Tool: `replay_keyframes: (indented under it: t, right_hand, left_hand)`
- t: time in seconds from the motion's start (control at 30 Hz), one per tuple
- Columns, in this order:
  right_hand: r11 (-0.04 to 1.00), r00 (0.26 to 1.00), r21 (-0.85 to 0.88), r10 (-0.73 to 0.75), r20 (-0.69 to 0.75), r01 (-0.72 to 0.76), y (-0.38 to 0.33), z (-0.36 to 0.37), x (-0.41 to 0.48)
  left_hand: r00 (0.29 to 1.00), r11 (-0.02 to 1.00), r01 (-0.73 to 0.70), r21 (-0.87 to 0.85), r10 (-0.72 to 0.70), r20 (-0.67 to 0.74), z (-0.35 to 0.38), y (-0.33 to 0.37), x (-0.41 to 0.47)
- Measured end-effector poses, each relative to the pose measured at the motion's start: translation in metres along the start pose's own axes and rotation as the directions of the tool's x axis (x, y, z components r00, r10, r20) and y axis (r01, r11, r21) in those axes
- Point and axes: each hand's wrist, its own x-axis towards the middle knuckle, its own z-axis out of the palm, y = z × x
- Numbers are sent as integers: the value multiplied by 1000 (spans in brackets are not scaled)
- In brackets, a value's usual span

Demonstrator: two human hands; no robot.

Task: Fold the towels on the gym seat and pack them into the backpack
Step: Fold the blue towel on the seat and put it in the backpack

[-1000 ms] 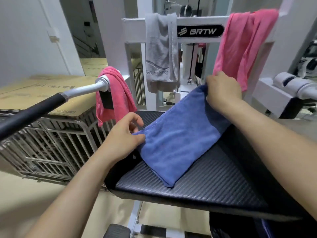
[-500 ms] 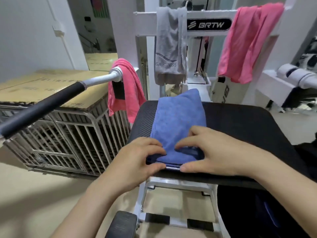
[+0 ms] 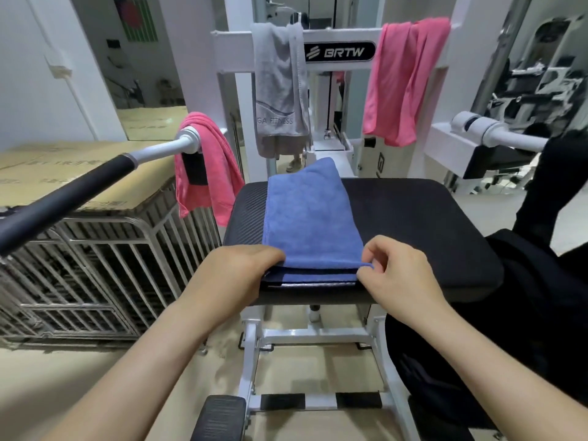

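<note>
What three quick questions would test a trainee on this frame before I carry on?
1. True or false: the blue towel lies folded on the gym seat.
2. Fill in: ___ pink towels hang on the white machine frame and its handle.
3. Where does the right hand pinch the blue towel?
A. near right corner
B. far edge
C. nowhere, it is clear of the towel

Key: 1 true; 2 two; 3 A.
</note>
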Motion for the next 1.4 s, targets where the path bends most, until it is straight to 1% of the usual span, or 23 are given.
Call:
replay_keyframes:
  t: [0.07,0.1,0.17,0.2,0.27,0.4,0.47,0.53,0.6,0.67,0.73,0.8,0.83,0.93,1.0,1.07,1.1,1.2,1.23,1.27,1.33,1.37,1.4]
  right_hand:
    - [997,997,-10,73,-24,-73,-5,2,-7]
    - [996,998,-70,61,-34,-63,-7,3,-10]
    - [966,998,-257,-37,-53,22,-10,6,-13]
    - [952,994,-298,-92,-60,70,-10,8,-13]
    - [961,989,-249,-139,-49,122,-11,14,-12]
    - [998,999,28,-49,-6,49,-12,10,-11]
    - [993,990,-68,-92,106,100,-8,2,-18]
    - [923,946,-245,-251,204,298,-2,-9,-33]
    - [757,858,-404,-449,249,514,1,-16,-47]
    - [600,796,-526,-502,338,602,6,-7,-49]
    - [508,760,-569,-499,417,646,15,10,-42]
    - [490,721,-537,-553,418,687,26,22,-31]
    - [494,699,-511,-613,369,703,32,24,-27]
    - [521,647,-442,-735,202,730,33,16,-26]
    - [622,680,-293,-713,171,726,23,3,-30]
    - [703,704,-106,-669,238,703,20,-10,-33]
    - [675,668,-100,-676,311,731,22,-13,-34]
    - [387,555,-400,-634,539,831,41,-5,-30]
    - [328,538,-437,-636,553,837,49,3,-27]
    - [312,523,-441,-674,521,841,53,10,-25]
    - [307,462,-413,-813,355,857,57,20,-20]
    - [302,432,-404,-857,281,863,55,22,-16]
    - [305,414,-389,-879,237,870,52,22,-14]
  left_hand:
    - [999,998,-18,-58,15,-42,4,3,-6]
    - [999,995,-22,-92,17,-51,6,5,-8]
    - [1000,991,2,-137,-4,-13,7,5,-6]
    - [1000,991,9,-133,-9,8,8,4,-5]
    - [1000,992,14,-127,-12,18,12,1,-4]
    - [997,988,35,-151,-46,-66,17,0,-2]
    - [997,990,10,-138,-20,-76,16,5,-5]
    - [997,991,-47,-123,40,-61,10,11,-15]
    - [994,983,-108,-146,101,-50,6,15,-25]
    - [989,985,-149,-90,151,12,8,16,-29]
    - [979,988,-153,12,150,140,17,15,-26]
    - [973,992,-125,23,118,198,26,14,-23]
    - [976,993,-115,8,111,187,28,11,-24]
    - [986,985,-147,-87,153,63,21,12,-28]
    - [988,970,-149,-191,153,5,7,19,-32]
    - [993,963,-91,-255,106,49,-5,22,-35]
    - [991,964,-89,-250,111,75,-6,21,-36]
    - [987,970,-133,-204,149,61,4,16,-43]
    - [990,968,-113,-222,128,52,8,15,-45]
    - [993,963,-92,-252,107,48,9,15,-45]
    - [994,947,-79,-311,100,52,7,15,-44]
    - [989,945,-104,-309,130,63,7,15,-46]
    - [982,958,-151,-245,174,73,9,14,-48]
